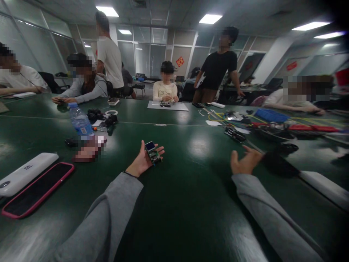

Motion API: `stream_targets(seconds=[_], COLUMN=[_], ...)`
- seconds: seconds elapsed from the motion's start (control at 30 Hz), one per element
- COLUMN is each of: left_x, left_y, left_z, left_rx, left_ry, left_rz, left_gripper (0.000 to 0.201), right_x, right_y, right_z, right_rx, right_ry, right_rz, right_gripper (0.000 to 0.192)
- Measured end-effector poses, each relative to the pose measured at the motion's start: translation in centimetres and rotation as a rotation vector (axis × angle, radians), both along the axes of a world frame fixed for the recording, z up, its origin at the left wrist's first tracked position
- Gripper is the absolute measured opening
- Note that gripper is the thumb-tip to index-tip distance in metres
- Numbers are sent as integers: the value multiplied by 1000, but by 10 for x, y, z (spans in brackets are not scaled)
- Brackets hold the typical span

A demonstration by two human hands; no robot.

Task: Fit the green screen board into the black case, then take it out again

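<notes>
On the left hand (140, 161) lies a dark-screened green board (153, 154).

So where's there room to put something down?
The green table has a wide bare patch between the left hand, with a circuit board on it, and the right hand; another lies between the pink-edged phone and left sleeve. It's crowded beyond the right hand, around the blue item, and around the bottle.

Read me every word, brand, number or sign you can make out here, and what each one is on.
Nothing reads with certainty.
White device: short grey mark, too unclear.
Bottle: printing too blurred.
Red diamond sign at the back: too small.
Red sign farther right: too blurred.
Circuit board in the left hand: no legible lettering.
</notes>
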State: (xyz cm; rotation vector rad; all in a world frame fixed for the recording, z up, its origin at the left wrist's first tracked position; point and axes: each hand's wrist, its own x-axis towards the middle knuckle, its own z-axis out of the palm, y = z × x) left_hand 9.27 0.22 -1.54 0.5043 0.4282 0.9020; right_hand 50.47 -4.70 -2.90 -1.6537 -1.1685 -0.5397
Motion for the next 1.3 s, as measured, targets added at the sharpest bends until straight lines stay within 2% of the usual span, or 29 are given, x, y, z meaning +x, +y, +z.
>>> stream_targets(seconds=[0.1,0.23,0.3,0.37,0.47,0.63,0.87,1.3], left_x=[0,1,2,3,4,4,4,1], left_y=[-1,-1,0,1,2,2,3,0], left_z=[0,-1,-2,-3,-3,-4,-4,2], left_rx=[-1,-3,-21,-46,-69,-75,-25,-5], left_ry=[19,28,44,69,101,90,38,52], left_rz=[23,24,34,58,83,71,39,11], left_gripper=[66,65,64,64,63,63,61,63], right_x=[-92,-211,-251,-274,-285,-280,-279,-277], right_y=[14,6,-2,-7,-9,-3,3,5], right_z=[-4,3,7,9,9,5,3,-2], right_rx=[-30,-96,-121,-152,-232,-305,-269,-292], right_ry=[-43,-50,-100,-171,-261,-252,-181,-23], right_rz=[291,637,736,770,742,755,868,874], right_gripper=[44,36,36,40,48,50,46,45])
